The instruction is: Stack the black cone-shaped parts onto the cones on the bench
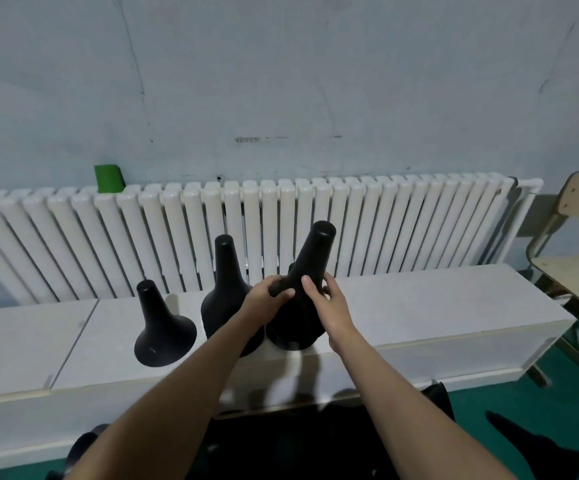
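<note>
Three black cone stacks stand on the white bench [437,306]. A single low cone [161,327] is at the left, and a taller stack [225,285] rises in the middle. At the right, a tilted black cone [312,261] leans over a base stack [295,330], its tip pointing up and right. My left hand [267,303] grips its lower left flank with fingers curled round the flared edge. On the right side of that cone, my right hand [329,299] holds it with thumb and fingers.
A white radiator [281,230] runs along the wall behind the bench, with a green block [108,178] on top at the left. A wooden chair [575,265] stands at the right. More dark parts [540,448] lie on the green floor below.
</note>
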Available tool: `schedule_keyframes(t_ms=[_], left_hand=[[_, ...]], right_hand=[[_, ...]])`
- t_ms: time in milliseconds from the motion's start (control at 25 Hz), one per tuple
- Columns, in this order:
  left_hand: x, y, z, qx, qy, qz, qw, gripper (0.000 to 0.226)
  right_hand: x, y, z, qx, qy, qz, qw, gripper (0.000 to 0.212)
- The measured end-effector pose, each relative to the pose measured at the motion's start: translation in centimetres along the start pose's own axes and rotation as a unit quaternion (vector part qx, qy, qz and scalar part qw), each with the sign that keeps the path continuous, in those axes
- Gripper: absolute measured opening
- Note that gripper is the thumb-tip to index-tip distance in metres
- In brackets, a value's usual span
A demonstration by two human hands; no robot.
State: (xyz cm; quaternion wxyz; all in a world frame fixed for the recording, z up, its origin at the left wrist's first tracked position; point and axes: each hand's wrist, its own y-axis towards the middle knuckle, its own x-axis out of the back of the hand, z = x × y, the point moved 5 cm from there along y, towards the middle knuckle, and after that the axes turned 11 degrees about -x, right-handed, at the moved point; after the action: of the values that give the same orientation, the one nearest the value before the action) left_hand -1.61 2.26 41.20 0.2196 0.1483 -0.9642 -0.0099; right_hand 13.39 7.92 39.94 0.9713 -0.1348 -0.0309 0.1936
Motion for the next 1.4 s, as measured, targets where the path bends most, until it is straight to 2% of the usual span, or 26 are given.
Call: schedule_keyframes(t_ms=[120,200,280,640,840,1040,1200,1400], left_hand=[[0.4,1.1,-2.6,-0.032,-0.049,0.009,0.998,0.042],[0.3,1.7,-3.2,-0.030,-0.077,0.008,0.997,0.028],[-0.1,2.3,-3.3,-0.029,-0.087,0.008,0.996,0.022],[-0.5,8.1,-0.9,-0.027,-0.063,-0.005,0.998,0.036],[-1.3,11.0,4.1,0.034,-0.061,-0.026,0.997,0.043],[-2.8,12.3,8.1,0.076,-0.128,-0.034,0.988,0.038],[-4.6,12.8,9.7,0.078,-0.156,-0.013,0.985,0.040],[-6.7,13.4,13.7,0.140,-0.194,0.022,0.971,0.056]], right_hand=[[0.4,0.9,2.5,0.036,-0.030,-0.006,0.999,0.056],[0.8,1.6,3.2,0.044,-0.039,-0.005,0.998,0.057],[1.1,2.4,3.5,0.047,-0.043,-0.004,0.998,0.053],[1.0,8.4,3.9,0.039,-0.079,0.000,0.996,0.060],[-0.2,11.6,2.4,0.015,-0.071,0.023,0.997,0.041],[-0.4,14.6,-0.9,-0.053,-0.022,0.013,0.998,0.035],[-0.6,16.4,-4.0,-0.099,-0.037,0.018,0.994,0.053],[-1.0,17.8,-7.6,-0.151,-0.021,0.005,0.988,0.055]])
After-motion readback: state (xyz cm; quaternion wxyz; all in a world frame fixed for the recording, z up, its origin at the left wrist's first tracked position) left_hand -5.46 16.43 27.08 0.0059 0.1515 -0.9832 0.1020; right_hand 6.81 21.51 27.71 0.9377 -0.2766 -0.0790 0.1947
